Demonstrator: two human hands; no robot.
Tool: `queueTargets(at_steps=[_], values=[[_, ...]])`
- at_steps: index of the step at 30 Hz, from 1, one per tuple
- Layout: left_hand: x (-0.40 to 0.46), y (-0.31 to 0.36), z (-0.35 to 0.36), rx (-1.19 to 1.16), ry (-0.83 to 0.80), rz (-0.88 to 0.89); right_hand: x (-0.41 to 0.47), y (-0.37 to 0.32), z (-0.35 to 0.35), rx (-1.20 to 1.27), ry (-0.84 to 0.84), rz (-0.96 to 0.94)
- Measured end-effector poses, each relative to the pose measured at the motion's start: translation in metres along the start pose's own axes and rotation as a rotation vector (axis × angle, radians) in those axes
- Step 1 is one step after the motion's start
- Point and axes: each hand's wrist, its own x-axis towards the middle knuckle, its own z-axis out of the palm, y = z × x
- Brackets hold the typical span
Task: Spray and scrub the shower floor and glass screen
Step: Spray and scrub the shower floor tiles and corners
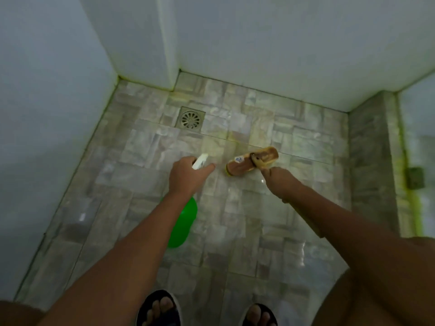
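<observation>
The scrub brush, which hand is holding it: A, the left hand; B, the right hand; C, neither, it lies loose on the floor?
B: the right hand grips the handle of the scrub brush above the tiled floor, while the left hand holds the green spray bottle.

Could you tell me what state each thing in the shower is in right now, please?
Spray bottle: gripped by left hand, white nozzle aimed at floor.
Scrub brush: held by right hand, over the floor.
Shower floor: wet, glossy.
Floor drain: uncovered, grate in place.
</observation>
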Motion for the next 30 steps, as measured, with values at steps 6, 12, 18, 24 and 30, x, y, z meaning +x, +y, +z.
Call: queueTargets(at_steps=[6,12,18,24,30], values=[[-0.002,0.029,0.038,0.065,-0.062,-0.002,-0.036,0.053,0.007,0.0,-0.011,0.07],[-0.002,0.035,0.054,0.167,-0.134,0.076,-0.054,0.076,0.027,-0.024,-0.019,0.113],[0.003,0.041,0.055,0.109,-0.025,-0.007,-0.045,0.078,0.048,0.088,0.025,0.098],[0.018,0.036,0.046,0.009,0.008,-0.017,-0.029,0.079,0.044,0.131,0.001,0.131],[0.023,0.039,0.033,-0.017,0.117,0.035,-0.009,0.034,0.014,0.119,0.033,0.017]])
